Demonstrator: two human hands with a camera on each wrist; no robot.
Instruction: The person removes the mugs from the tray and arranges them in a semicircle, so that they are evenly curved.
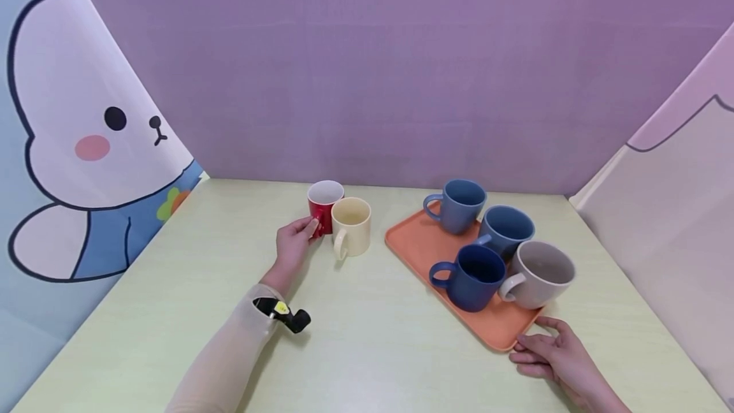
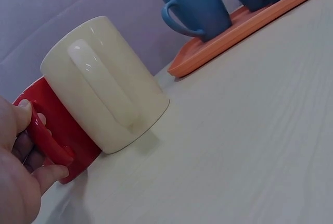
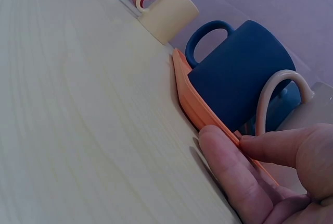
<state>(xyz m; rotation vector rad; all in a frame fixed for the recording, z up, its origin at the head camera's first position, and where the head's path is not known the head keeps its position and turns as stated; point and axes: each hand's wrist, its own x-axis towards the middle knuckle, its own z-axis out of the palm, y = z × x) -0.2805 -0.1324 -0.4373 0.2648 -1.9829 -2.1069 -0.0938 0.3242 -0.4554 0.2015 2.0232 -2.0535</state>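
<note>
head view: left hand [image 1: 292, 246] holds red mug [image 1: 322, 211], cream mug [image 1: 355, 231] at its four o'clock; right hand [image 1: 556, 357] holds orange tray [image 1: 414, 234] at tray's five o'clock corner. left wrist view: fingertips [image 2: 55, 173] pinch red handle [image 2: 50, 143]. right wrist view: fingertips [image 3: 221, 153] pinch tray rim [image 3: 193, 99], dark blue mug [image 3: 240, 73] at their twelve o'clock

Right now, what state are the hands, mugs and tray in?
left hand: gripping the red mug by its handle
red mug: upright, held
cream mug: upright, not held
tray: bearing four mugs, edge held
far blue mug: upright on the tray
middle blue mug: upright on the tray
dark blue mug: upright on the tray
gray mug: upright on the tray
right hand: holding the tray's edge
</note>
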